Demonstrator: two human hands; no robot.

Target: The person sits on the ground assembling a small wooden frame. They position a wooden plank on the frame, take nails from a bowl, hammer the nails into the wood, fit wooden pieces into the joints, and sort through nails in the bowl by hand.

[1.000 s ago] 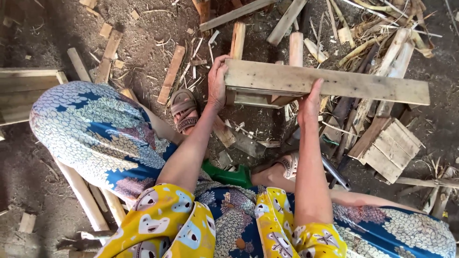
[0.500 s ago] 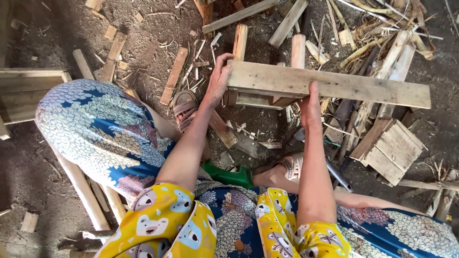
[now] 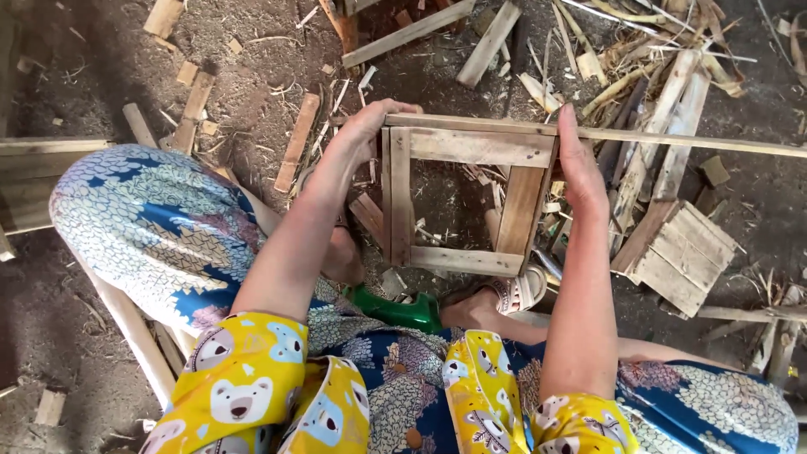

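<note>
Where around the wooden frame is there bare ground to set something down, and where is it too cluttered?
Barest: the dirt at upper left, between the patterned knee and scattered offcuts. The wooden frame, held by the left hand and right hand, has scraps beneath. Right of it, sticks and a slatted panel crowd the ground.

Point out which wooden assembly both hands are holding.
The open square frame, gripped by the left hand and right hand. The slatted panel lies untouched on the ground.

Rough outdoor woodworking spot, my workplace. Bare dirt ground (image 3: 109, 76) under me, strewn with sawdust and splinters. Offcut slats (image 3: 296, 143) and planks (image 3: 408, 34) lie everywhere. Small nailed slat panel (image 3: 685, 256) rests at right, scrap heap (image 3: 672, 50) beyond.
</note>
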